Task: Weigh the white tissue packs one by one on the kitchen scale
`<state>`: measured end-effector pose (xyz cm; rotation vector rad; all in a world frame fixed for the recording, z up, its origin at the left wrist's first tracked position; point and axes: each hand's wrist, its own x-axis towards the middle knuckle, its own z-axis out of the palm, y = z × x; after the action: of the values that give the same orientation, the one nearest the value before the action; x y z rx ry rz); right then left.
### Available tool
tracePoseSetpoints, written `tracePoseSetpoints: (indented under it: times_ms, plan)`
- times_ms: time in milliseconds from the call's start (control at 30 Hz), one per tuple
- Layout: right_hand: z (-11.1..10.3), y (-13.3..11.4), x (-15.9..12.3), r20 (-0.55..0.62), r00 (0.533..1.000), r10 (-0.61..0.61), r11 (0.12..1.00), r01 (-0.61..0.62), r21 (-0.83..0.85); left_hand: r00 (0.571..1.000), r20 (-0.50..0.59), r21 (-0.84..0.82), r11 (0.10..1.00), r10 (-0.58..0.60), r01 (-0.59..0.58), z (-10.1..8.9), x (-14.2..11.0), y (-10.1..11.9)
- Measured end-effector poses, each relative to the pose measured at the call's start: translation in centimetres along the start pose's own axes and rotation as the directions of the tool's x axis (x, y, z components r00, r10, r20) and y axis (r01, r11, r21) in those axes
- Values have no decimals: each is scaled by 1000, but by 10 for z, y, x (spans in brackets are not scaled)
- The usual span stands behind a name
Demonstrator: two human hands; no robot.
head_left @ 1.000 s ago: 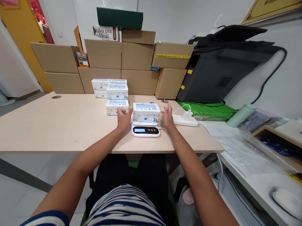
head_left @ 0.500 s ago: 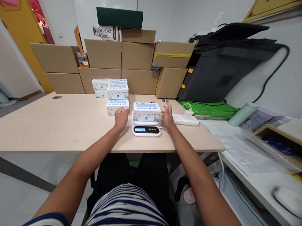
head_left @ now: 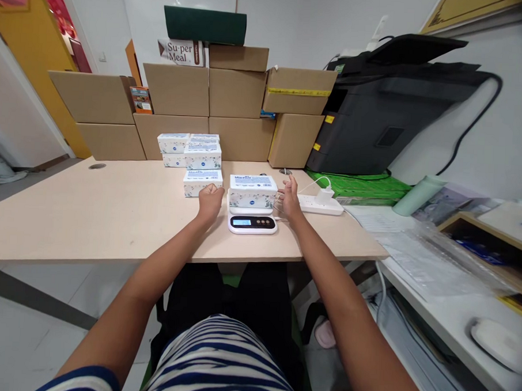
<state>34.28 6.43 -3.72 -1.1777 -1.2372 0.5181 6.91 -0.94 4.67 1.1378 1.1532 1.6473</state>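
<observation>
A white box with blue print (head_left: 252, 191) rests on a small white digital scale (head_left: 252, 223) near the front of the beige table (head_left: 91, 211). My left hand (head_left: 210, 199) is curled into a loose fist on the table just left of the scale, holding nothing. To the right of the box, my right hand (head_left: 290, 199) hovers with its fingers spread, close to the box but apart from it. Another such box (head_left: 202, 182) lies behind my left hand.
A stack of the same white boxes (head_left: 189, 150) stands further back, in front of a wall of cardboard cartons (head_left: 234, 111). A white power strip (head_left: 321, 205) lies right of the scale. A black printer (head_left: 390, 109) and a cluttered side desk (head_left: 448, 267) are on the right.
My left hand has come off the box's left side and curled into a fist beside the scale. My right hand has stayed where it was.
</observation>
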Motion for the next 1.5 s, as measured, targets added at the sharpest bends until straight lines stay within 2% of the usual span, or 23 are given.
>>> tracePoseSetpoints:
  times_ms: [333,933,1300,1500]
  plan:
    - [-1,-4,-1,17,999,46,997,-47,62,1000,5,1,1000,-5,5,1,2,-3]
    - [0,-12,-4,3,999,34,999,-34,7,1000,18,72,997,1,-2,0,6,-12]
    - [-1,-10,-3,-17,999,28,999,-28,25,999,28,104,994,29,-32,4,-2,-4]
    - [-2,-11,-3,-36,999,21,999,-20,29,1000,7,73,997,-18,18,7,-8,4]
